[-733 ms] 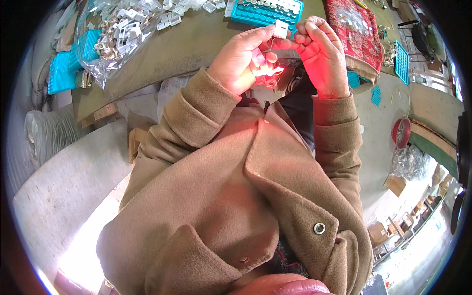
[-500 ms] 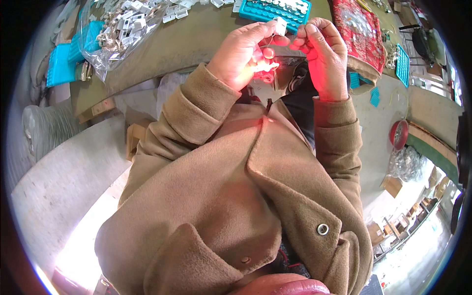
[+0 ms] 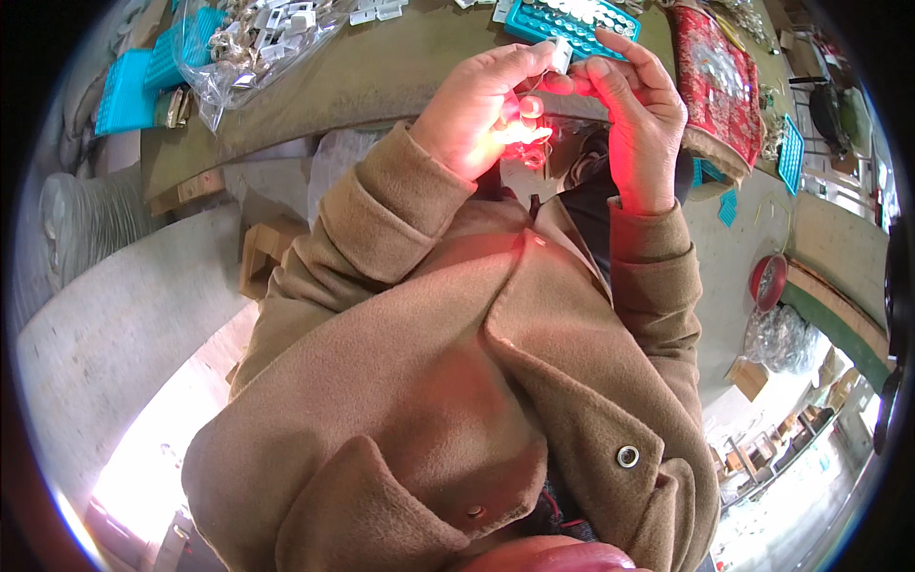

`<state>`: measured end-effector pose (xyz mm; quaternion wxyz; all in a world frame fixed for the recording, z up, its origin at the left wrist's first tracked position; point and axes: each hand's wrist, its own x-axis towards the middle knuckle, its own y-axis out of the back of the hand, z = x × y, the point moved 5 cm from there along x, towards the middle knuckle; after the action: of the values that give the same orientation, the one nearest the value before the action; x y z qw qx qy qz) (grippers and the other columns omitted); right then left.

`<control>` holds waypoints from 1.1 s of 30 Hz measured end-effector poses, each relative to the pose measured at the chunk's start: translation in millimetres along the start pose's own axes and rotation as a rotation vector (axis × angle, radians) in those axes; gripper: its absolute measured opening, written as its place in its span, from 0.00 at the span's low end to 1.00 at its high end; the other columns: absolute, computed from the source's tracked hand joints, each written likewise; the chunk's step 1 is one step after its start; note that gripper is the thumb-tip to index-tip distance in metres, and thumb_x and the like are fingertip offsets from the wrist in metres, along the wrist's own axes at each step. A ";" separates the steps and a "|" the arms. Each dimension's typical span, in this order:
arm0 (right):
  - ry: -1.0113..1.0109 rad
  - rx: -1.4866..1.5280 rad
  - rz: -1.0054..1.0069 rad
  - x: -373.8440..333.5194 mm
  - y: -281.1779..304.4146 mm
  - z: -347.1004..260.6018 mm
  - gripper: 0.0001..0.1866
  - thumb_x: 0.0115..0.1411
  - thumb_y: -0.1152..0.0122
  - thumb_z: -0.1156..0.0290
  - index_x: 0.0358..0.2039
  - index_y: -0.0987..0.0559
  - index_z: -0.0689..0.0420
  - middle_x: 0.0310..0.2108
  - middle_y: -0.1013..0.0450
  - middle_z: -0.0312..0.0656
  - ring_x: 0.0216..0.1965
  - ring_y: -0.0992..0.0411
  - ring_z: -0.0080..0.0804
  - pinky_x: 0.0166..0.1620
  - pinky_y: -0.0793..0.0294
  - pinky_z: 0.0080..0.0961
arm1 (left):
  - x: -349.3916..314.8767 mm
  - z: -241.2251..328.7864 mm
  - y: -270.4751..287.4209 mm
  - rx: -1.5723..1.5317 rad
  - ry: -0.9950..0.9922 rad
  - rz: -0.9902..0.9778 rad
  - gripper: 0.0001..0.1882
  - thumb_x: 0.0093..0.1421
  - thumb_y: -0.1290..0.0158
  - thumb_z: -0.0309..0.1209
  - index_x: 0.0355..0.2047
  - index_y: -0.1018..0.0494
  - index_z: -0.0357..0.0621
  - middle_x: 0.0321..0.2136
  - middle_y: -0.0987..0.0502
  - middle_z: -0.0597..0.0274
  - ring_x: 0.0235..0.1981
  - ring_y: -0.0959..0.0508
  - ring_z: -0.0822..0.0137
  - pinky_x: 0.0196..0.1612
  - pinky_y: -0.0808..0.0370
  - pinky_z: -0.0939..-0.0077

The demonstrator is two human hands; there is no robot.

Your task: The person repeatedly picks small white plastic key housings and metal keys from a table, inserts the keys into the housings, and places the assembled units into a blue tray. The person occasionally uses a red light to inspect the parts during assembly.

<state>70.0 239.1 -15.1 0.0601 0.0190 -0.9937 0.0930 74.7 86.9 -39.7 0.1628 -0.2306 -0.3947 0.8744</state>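
Note:
My left hand pinches a small white plastic case between thumb and fingers, just above the table's near edge. A thin wire runs down from the case. Below it, by the left palm, red lights glow brightly and tint both hands. My right hand is beside the case, its thumb and fingertips brought together close to the case's right side. Whatever sits between those fingertips is too small to make out. Behind the hands, a blue tray holds rows of round, silvery pieces.
At the left, a clear plastic bag holds many white cases, beside blue trays. More white cases lie at the table's far side. A red patterned cloth covers the right part. A red bowl stands lower right.
My right hand has come closer to the white case, and its fingers have shifted. The view has moved slightly, so the table things appear farther right. The red lights stay lit.

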 end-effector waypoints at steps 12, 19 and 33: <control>0.284 -0.270 -0.016 -0.4 -8.3 -5.3 0.01 0.63 0.43 0.81 0.35 0.25 0.63 0.33 0.25 0.35 0.35 0.29 0.23 0.43 0.28 0.17 | -2.2 -6.6 -6.2 -0.004 -0.036 -0.014 0.10 0.67 0.48 0.37 0.39 0.24 0.45 0.32 0.21 0.66 0.25 0.29 0.83 0.22 0.36 0.90; 0.423 -0.408 -0.059 -4.8 -10.5 -11.8 0.02 0.62 0.45 0.83 0.34 0.27 0.62 0.33 0.26 0.40 0.35 0.28 0.28 0.43 0.27 0.22 | -2.9 -10.8 -6.3 -0.054 0.021 0.010 0.10 0.68 0.49 0.37 0.40 0.25 0.44 0.31 0.21 0.65 0.21 0.32 0.84 0.19 0.38 0.91; 0.158 -0.334 -0.102 -11.2 -14.4 -15.5 0.03 0.60 0.41 0.81 0.35 0.22 0.63 0.33 0.21 0.40 0.35 0.26 0.20 0.43 0.26 0.20 | -22.3 -1.3 -0.8 0.128 -0.077 0.084 0.10 0.67 0.48 0.35 0.38 0.25 0.41 0.30 0.21 0.61 0.18 0.33 0.86 0.19 0.36 0.93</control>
<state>83.7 228.1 1.3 0.1449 0.0517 -0.9852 -0.0750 94.3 77.8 -33.7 0.1250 -0.2021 -0.3342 0.9120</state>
